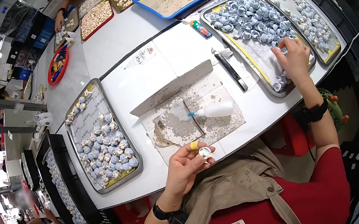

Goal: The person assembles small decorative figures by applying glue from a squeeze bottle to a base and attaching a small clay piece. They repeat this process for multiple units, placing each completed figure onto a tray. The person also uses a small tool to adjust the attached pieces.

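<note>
Over the near edge of the table, my left hand (184, 168) pinches a small cream figurine part (205, 153) between thumb and fingers; a yellow band wraps one finger. My right hand (295, 60) reaches above the right tray (250, 63), which holds a heap of blue-grey cup-shaped pieces (253, 17). Its thumb and forefinger are bent together, and a bit of blue-grey shows between them. Between my hands, a white squeeze bottle (217, 109) with a blue tip lies on a stained cardboard sheet (232, 125).
At left, a tray (139, 168) carries rows of blue-and-cream figurines. A black pen-like tool (230, 70) and a lighter (200, 29) lie beside the right tray. Farther back are a blue tray (138, 3) and a red basket (52, 79). Another person's hand (59, 21) works at the far left.
</note>
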Demonstrator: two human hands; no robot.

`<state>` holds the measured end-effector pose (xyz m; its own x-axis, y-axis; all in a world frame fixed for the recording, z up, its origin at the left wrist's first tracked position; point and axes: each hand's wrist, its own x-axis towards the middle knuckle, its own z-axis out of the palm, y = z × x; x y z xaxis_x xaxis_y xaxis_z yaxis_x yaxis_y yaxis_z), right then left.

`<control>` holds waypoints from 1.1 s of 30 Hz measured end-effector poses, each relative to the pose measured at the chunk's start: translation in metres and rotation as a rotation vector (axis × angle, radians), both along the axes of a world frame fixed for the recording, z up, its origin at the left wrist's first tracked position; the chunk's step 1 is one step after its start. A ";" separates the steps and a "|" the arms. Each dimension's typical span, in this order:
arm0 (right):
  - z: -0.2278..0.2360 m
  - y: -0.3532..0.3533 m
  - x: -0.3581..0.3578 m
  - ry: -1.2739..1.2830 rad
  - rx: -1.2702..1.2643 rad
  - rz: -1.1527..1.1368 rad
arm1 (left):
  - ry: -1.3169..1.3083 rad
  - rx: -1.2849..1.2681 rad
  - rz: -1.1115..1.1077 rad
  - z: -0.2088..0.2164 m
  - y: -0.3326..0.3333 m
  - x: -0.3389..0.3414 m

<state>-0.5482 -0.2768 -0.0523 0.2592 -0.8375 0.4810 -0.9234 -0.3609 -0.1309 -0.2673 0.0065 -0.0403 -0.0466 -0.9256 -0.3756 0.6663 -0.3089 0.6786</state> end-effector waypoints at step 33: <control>0.024 0.182 0.115 -0.484 0.342 0.859 | -0.348 -0.148 0.191 0.005 0.007 -0.020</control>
